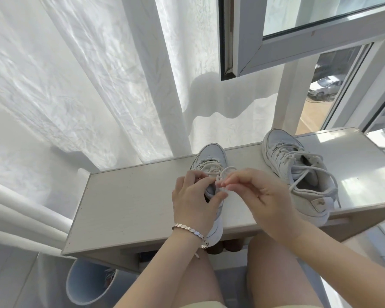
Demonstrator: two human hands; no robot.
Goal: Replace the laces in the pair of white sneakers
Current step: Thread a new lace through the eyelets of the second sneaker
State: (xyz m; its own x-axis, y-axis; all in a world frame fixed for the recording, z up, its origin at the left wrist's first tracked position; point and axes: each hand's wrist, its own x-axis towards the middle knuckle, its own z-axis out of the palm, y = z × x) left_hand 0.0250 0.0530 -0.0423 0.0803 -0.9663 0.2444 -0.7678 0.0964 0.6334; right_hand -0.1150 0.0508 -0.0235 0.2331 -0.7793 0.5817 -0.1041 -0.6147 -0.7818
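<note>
On the surface [131, 201], the nearer sneaker [211, 157] stands toe toward the curtain [76, 85]. The right hand [261, 194] pinches its lace [229, 169], which is looped above the tongue. The left hand [195, 197], fingers curled, seems to pinch the same lace. The other sneaker [302, 181] sits laced, further right.

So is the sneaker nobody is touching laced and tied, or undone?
Undone. The untouched sneaker is threaded, but its laces lie slack across the opening with no bow, one end trailing down its side.
</note>
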